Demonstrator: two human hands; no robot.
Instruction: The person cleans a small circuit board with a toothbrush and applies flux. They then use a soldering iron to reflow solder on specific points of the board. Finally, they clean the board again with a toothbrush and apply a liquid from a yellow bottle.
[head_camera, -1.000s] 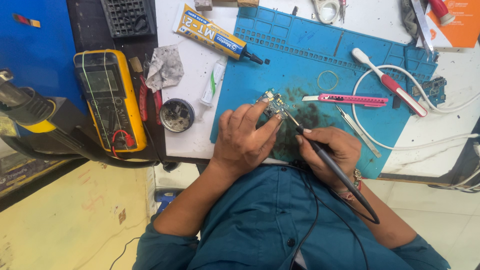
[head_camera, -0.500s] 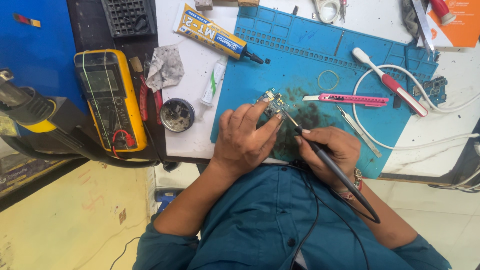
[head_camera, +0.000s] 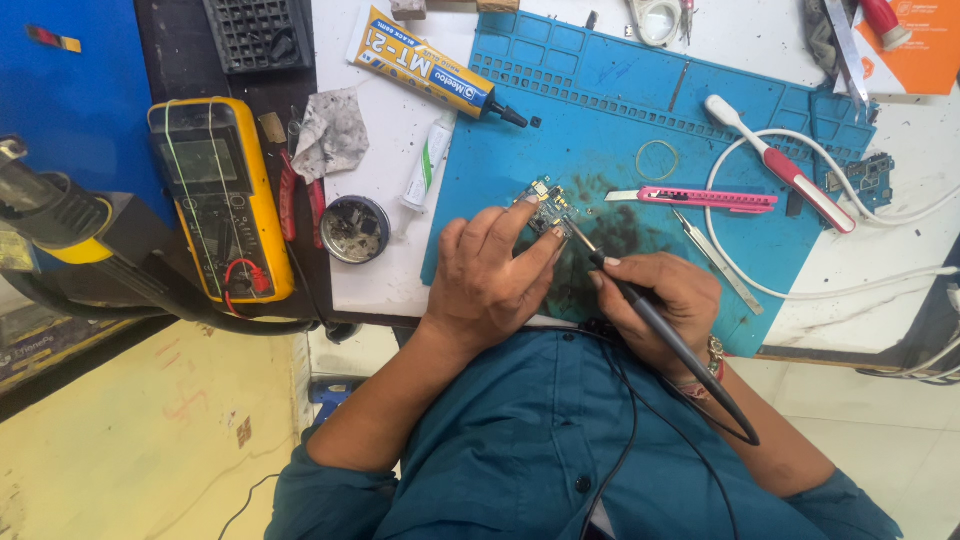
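Note:
My left hand (head_camera: 492, 272) pins a small circuit board (head_camera: 547, 207) against the blue work mat (head_camera: 610, 110), fingertips on the board's near edge. My right hand (head_camera: 662, 303) grips a dark soldering iron (head_camera: 655, 325) like a pen. Its metal tip touches the board's right side. The iron's black cord runs back over my teal shirt. Dark stains mark the mat just right of the board.
A pink utility knife (head_camera: 705, 199), tweezers (head_camera: 715, 260), a rubber band (head_camera: 657, 159) and a red-and-white tool (head_camera: 780, 176) lie on the mat's right. A glue tube (head_camera: 425, 66), small tube (head_camera: 427, 172), round tin (head_camera: 357, 229) and yellow multimeter (head_camera: 220, 195) lie left. A hot-air handle (head_camera: 60, 215) is far left.

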